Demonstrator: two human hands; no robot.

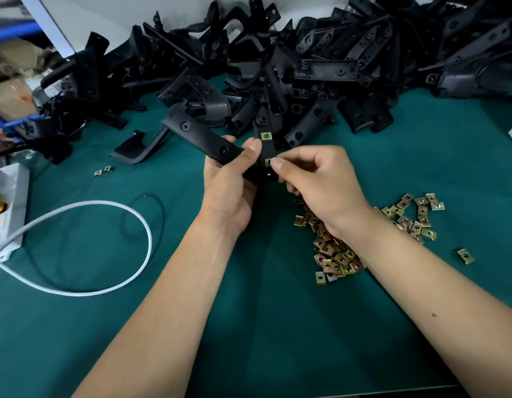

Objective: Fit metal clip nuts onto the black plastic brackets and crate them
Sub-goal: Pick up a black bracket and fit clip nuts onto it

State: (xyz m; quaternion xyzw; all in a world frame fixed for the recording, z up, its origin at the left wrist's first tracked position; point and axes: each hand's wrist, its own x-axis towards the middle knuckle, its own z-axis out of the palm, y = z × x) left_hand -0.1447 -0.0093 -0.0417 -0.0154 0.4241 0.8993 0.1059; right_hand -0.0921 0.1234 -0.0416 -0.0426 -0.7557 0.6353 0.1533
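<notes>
We hold one black bracket (203,136) above the green table (249,326), just in front of the big heap of brackets (306,61) that runs along the table's far edge. Our left hand (229,182) has its grip closed around the bracket's bend, thumb pressed on the upper face, so that one arm points up and to the left and the other arm stands toward the heap. That second arm already carries a clip nut (266,135) near its far end. Our right hand (312,176) pinches a second clip nut (268,162) between thumb and forefinger, its grip narrow, right against the same arm nearer the bend. Whether this one is fully seated we cannot tell. The loose clip nuts (335,254) lie in a scatter under and beside our right wrist, nearer to us than the heap. Two stray nuts (103,170) and a lone bracket (137,150) sit left of the held bracket, with a white cable (128,214) looping below them.
</notes>
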